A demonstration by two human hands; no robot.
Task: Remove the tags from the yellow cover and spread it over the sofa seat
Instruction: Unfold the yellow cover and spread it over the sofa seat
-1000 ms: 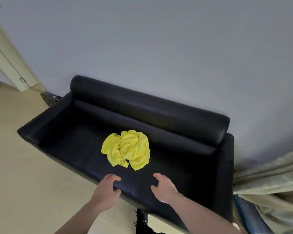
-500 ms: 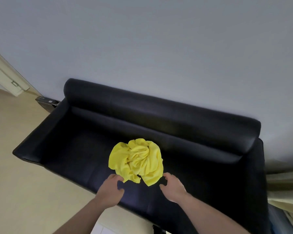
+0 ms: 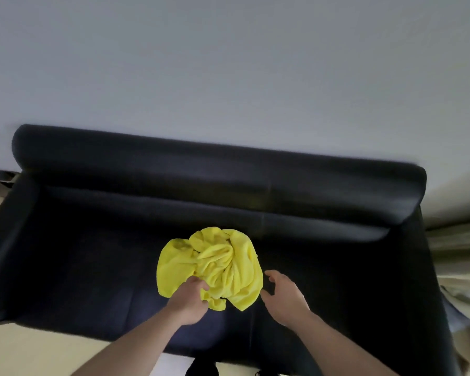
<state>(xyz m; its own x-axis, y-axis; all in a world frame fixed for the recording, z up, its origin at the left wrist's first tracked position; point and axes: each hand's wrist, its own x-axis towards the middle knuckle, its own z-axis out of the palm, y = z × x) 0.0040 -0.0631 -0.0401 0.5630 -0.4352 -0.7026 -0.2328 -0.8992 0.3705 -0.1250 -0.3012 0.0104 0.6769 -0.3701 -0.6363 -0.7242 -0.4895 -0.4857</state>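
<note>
A crumpled yellow cover (image 3: 215,264) lies bunched in the middle of the black leather sofa seat (image 3: 79,267). My left hand (image 3: 188,302) is at the cover's near left edge, its fingers curled into the fabric. My right hand (image 3: 284,297) hovers just right of the cover with fingers spread and relaxed, holding nothing. No tags are visible on the cover.
The sofa's rolled backrest (image 3: 215,169) stands against a plain grey wall. Beige draped fabric (image 3: 461,267) hangs beside the sofa's right arm. Light flooring (image 3: 25,348) shows at the lower left, in front of the seat.
Both hands moved forward to the cover. My left hand went from hovering over the seat to gripping the cover's near edge; my right hand came up beside it. The view swung left and closer.
</note>
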